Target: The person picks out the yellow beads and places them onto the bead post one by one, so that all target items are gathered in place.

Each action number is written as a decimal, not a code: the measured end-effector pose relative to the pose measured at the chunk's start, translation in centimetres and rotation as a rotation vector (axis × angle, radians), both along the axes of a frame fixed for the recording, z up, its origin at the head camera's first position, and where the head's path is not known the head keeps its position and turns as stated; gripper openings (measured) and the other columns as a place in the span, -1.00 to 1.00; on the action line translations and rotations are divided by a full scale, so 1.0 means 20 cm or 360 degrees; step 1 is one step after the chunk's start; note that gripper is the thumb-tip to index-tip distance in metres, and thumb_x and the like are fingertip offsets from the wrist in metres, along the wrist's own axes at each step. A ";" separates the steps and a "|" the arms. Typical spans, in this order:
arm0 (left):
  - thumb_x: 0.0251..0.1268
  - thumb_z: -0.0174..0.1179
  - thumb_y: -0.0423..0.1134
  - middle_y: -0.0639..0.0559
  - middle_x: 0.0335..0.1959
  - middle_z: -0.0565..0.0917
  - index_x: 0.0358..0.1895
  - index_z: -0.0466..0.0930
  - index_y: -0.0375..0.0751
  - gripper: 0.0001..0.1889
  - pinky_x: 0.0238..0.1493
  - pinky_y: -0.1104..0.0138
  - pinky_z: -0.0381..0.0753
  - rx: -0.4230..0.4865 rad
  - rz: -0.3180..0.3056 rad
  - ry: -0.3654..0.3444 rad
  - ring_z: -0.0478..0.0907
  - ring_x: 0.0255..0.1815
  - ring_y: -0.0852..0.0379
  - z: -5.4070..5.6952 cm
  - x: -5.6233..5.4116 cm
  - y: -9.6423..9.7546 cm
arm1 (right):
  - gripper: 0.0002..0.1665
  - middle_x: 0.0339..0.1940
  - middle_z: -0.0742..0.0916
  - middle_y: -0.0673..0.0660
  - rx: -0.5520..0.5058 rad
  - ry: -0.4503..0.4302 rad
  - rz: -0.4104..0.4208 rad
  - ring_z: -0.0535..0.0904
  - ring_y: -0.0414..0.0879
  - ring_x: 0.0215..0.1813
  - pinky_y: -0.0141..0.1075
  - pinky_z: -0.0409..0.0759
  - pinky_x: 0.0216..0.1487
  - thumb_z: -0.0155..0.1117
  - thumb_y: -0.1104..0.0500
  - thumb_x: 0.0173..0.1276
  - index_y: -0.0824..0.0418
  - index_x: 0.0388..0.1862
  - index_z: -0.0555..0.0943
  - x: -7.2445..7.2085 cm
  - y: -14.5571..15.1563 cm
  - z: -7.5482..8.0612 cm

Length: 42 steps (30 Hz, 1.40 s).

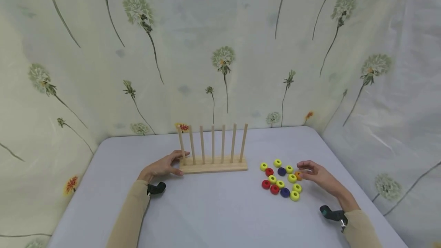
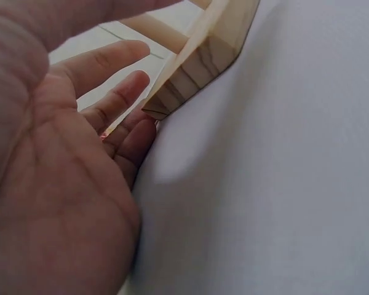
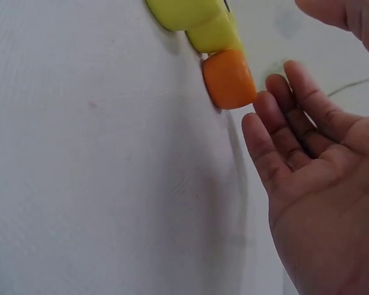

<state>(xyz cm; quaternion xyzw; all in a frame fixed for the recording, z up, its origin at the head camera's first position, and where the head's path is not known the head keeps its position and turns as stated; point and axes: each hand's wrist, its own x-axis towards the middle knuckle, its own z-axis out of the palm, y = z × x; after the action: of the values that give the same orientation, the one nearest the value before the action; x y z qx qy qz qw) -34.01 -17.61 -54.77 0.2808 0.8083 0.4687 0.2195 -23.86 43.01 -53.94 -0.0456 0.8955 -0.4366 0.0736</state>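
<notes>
We see a round, glossy orange bead [image 3: 229, 80] just by the right hand's [image 1: 318, 175] fingertips.
Those fingers are relaxed, grasping nothing; we cannot tell whether they touch it. It lies on the white table [image 1: 206, 213] among yellow, red and dark-blue round beads [image 1: 280, 184]. Leftward, the left hand's [image 1: 163, 166] loosely spread fingers flank the pale wooden 7-peg stand's [image 1: 213, 168] left end.

Left hand [image 1: 163, 166] holds peg rack [image 1: 213, 168]; right hand [image 1: 322, 178] by orange bead [image 1: 298, 175], contact unclear.
</notes>
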 end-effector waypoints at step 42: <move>-0.04 0.48 -0.22 -0.15 0.25 0.30 0.28 0.44 -0.04 -0.29 0.36 -0.11 0.13 -0.0069 0.0209 0.0019 0.25 0.32 -0.16 0.00 0.03 0.05 | -0.51 -0.28 0.53 0.13 0.0205 -0.0152 -0.0138 0.41 -0.04 -0.24 -0.27 0.42 -0.30 0.37 0.02 0.22 0.28 0.00 0.49 -0.17 -0.17 -0.03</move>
<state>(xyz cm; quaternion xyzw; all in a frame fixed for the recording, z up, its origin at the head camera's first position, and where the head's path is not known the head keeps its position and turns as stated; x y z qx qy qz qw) -33.49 -16.61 -54.69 0.2252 0.8361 0.4629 0.1895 -27.17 39.55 -54.62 0.0190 0.9183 -0.3827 0.0999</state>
